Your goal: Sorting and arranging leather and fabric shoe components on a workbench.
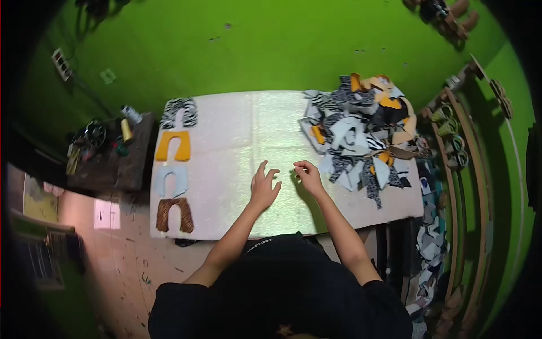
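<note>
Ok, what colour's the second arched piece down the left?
Yellowish orange arched piece, clearest in head view.

Green walls [293,45], tiled floor [121,254], side table [107,174]

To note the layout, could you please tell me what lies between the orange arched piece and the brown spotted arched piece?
In the head view, a pale blue arched piece lies between them on the white tabletop.

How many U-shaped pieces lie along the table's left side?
4, from far edge to near: zebra-striped piece, orange piece, pale piece, brown piece. None appears hidden.
</note>
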A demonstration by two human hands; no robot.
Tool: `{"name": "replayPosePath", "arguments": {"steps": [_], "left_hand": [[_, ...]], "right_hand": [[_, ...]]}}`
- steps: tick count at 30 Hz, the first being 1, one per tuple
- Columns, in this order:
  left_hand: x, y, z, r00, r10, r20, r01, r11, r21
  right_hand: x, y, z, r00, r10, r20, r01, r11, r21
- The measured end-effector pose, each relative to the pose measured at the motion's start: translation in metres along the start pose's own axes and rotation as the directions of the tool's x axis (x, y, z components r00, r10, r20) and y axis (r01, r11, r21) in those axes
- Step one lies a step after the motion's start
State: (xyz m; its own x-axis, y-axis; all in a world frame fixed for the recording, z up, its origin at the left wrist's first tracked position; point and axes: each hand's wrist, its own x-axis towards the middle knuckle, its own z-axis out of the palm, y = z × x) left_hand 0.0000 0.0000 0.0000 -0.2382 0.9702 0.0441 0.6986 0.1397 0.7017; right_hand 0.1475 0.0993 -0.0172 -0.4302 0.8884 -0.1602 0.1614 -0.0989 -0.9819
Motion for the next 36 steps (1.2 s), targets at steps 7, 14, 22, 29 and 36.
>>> {"name": "replayPosePath", "arguments": {"steps": [7, 14, 22, 29, 36], "left_hand": [[0.058, 0.087, 0.078, 0.983, 0.169, 0.071, -0.142, 0.947, -0.288], [0.113, 0.135, 0.120, 0.950, 0.296, 0.100, -0.263, 0.930, -0.257], [0.150, 0.164, 0.135, 0.945, 0.308, 0.111, -0.264, 0.917, -0.298], [0.164, 0.167, 0.140, 0.940, 0.315, 0.133, -0.252, 0.900, -0.356], [0.179, 0.173, 0.141, 0.946, 0.257, 0.197, -0.149, 0.886, -0.439]], "right_hand": [[0.015, -0.005, -0.145, 0.955, -0.137, -0.262, 0.143, 0.990, 0.002], [0.071, -0.040, -0.267, 0.730, -0.484, -0.482, 0.258, 0.849, -0.461], [0.122, -0.078, -0.313, 0.619, -0.547, -0.563, -0.174, 0.604, -0.778], [0.124, -0.069, -0.336, 0.608, -0.476, -0.635, 0.005, 0.803, -0.596], [0.098, -0.111, -0.354, 0.654, -0.406, -0.638, 0.394, 0.903, -0.171]]}}
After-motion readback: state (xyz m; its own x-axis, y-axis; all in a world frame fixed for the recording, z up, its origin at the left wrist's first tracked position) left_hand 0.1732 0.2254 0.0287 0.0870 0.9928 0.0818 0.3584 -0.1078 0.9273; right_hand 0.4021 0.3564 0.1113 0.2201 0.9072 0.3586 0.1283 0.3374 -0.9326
